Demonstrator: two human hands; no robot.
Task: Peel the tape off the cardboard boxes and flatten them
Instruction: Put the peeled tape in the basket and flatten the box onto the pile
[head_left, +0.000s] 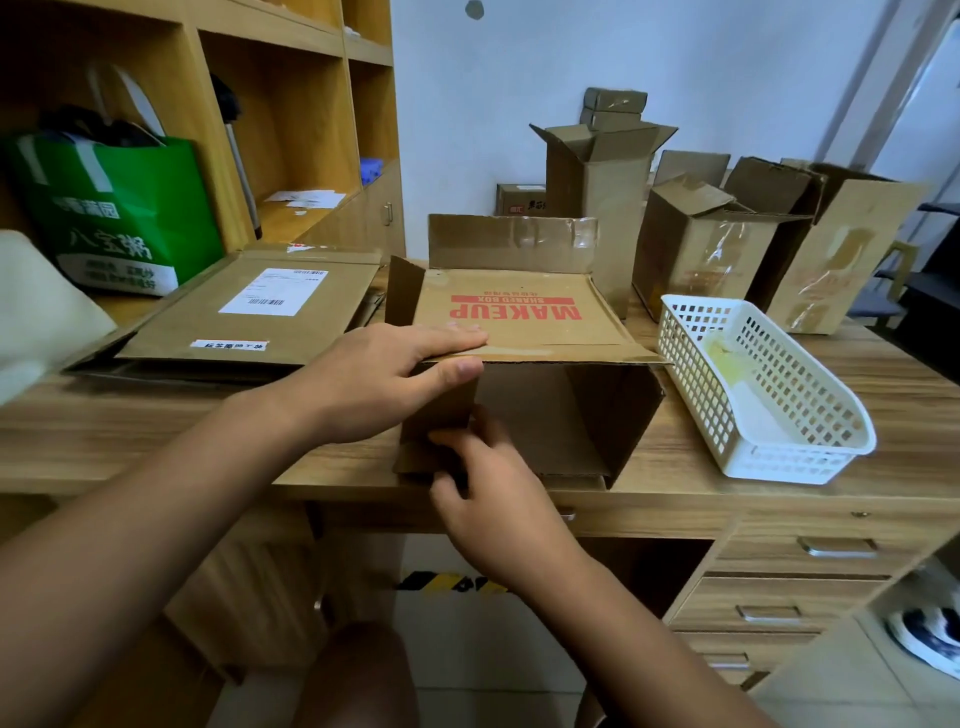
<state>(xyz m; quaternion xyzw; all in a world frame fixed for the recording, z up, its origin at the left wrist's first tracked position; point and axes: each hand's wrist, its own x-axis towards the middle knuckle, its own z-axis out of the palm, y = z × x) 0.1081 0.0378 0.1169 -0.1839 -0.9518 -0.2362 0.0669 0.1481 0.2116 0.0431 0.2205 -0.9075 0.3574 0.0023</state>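
- Far left of both hands, a green bag (119, 208) stands on the shelf.
- Just left of the left hand lies a stack of flattened boxes (249, 312), a white label on top.
- The left hand (384, 379) clamps the near-left corner of the MAKEUP box (519, 317) — fingers laid flat on the top panel, thumb pressed under its edge.
- The box lies on its side on the desk (156, 431), open end toward the person.
- Below the left hand, the right hand (488, 483) curls its fingers round the box's near-left flap — slightly blurred.
- Right of both hands sits a white basket (758, 384).
- Beyond it stand the upright boxes (711, 254).
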